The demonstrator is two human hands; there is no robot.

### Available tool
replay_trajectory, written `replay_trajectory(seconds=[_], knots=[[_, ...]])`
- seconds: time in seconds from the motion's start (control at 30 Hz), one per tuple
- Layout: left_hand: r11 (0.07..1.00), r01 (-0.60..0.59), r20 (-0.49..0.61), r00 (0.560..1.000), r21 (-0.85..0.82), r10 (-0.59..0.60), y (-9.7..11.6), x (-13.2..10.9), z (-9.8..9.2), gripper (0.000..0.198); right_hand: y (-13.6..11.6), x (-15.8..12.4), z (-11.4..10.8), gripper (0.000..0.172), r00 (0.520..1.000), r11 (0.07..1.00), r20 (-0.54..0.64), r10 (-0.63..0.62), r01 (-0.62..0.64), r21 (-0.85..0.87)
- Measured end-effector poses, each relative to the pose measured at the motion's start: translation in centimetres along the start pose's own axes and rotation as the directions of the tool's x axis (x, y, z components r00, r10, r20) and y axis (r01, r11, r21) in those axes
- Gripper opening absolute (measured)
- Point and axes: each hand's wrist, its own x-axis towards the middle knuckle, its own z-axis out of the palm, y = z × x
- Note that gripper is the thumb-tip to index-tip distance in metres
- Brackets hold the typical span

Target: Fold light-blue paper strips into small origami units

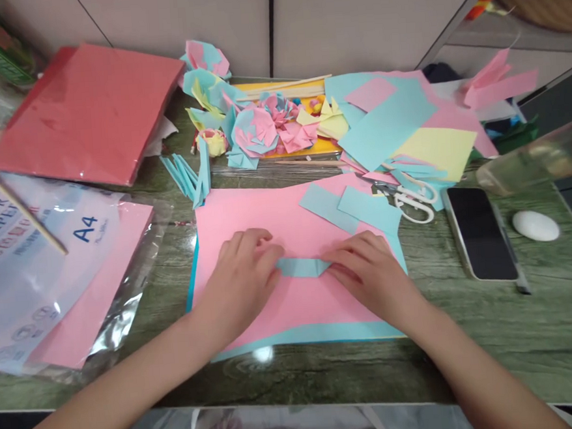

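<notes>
Left hand [245,269] and right hand [372,270] pinch opposite ends of the blue strip [298,267], likely to control its fold. Pink paper [305,304] beneath probably serves as work mat.

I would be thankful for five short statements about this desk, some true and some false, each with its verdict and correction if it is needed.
1. The left hand and right hand are at opposite ends of the blue strip. True.
2. The scissors lie to the left of both hands. False: the scissors lie to the right, beyond the right hand.
3. The phone has a dark screen. True.
4. Directly beneath the blue strip is a yellow sheet. False: it is a pink sheet.
5. A white oval object lies right of the phone. True.
</notes>
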Motion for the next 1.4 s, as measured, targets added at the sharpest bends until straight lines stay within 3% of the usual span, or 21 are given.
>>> replay_trajectory(seconds=[0.13, 0.2, 0.4, 0.73, 1.03, 1.4], knots=[[0.965, -0.252, 0.111, 0.964, 0.076, 0.243, -0.4, -0.9, 0.4, 0.018, -0.1, -0.1, -0.2, 0.022, 1.0, 1.0, -0.009, -0.015, 0.015, -0.003], [0.948, -0.308, 0.122, 0.947, 0.085, 0.297, -0.5, -0.9, 0.3, 0.019, -0.3, -0.2, -0.2, 0.027, 1.0, 1.0, -0.026, -0.014, 0.013, -0.016], [0.946, -0.315, 0.062, 0.949, 0.083, 0.31, -0.6, -0.4, 0.0, 0.021, -0.6, -0.4, 0.1, 0.018, 0.998, 0.998, 0.028, -0.047, 0.046, 0.038], [0.944, -0.322, -0.029, 0.945, 0.069, 0.325, -0.9, -0.4, 0.4, 0.022, -0.8, -0.2, -0.9, 0.026, 0.991, 0.997, 0.111, -0.078, 0.076, 0.024], [0.919, -0.38, -0.051, 0.921, 0.104, 0.386, -0.9, -0.4, 0.2, 0.022, -0.1, -0.6, -0.5, 0.029, 0.991, 0.997, 0.116, -0.063, 0.067, -0.027], [0.88, -0.448, -0.01, 0.89, 0.16, 0.455, -1.2, 0.0, 0.3, 0.015, 0.0, 0.0, -0.4, 0.026, 0.997, 0.998, 0.072, -0.039, 0.035, 0.059]])
